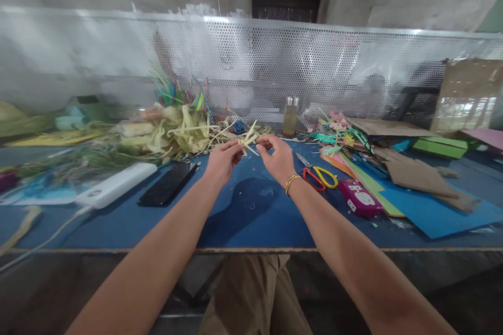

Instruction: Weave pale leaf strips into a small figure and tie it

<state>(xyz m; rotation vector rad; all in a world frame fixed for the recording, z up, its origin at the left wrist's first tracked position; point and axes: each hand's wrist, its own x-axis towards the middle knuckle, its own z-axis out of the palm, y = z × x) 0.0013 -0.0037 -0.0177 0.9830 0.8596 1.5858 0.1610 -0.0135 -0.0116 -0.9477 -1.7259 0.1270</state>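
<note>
As the head view is looking down over the blue tabletop point(251, 230): both hands are meeting above its far half.
Crossed pale strips point(248, 138): they are sitting between the hands, held at the left fingertips, ends sticking out several ways.
Left hand point(223, 161): thumb and fingers are pinching the strips near their crossing.
Right hand point(278, 156): fingers are curling beside the free ends; blur is hiding the contact, so whether they are gripping one cannot be told.
Crossing: judged the weak point; a slackening left pinch could be letting strips slide apart, and a hard bend could be splitting one.
Pale husk heap point(184, 128): lying just behind the left hand, it could be snagging a long end.
Gold bracelet point(292, 183): circling the right wrist, it could be catching stray fibre.
Scissors point(313, 169): lying beside that wrist, tips pointing toward the hand; a careless sideways sweep could be meeting them.
Black phone point(168, 184): resting left of the left forearm, it could be getting nudged by an outward swing.
</note>
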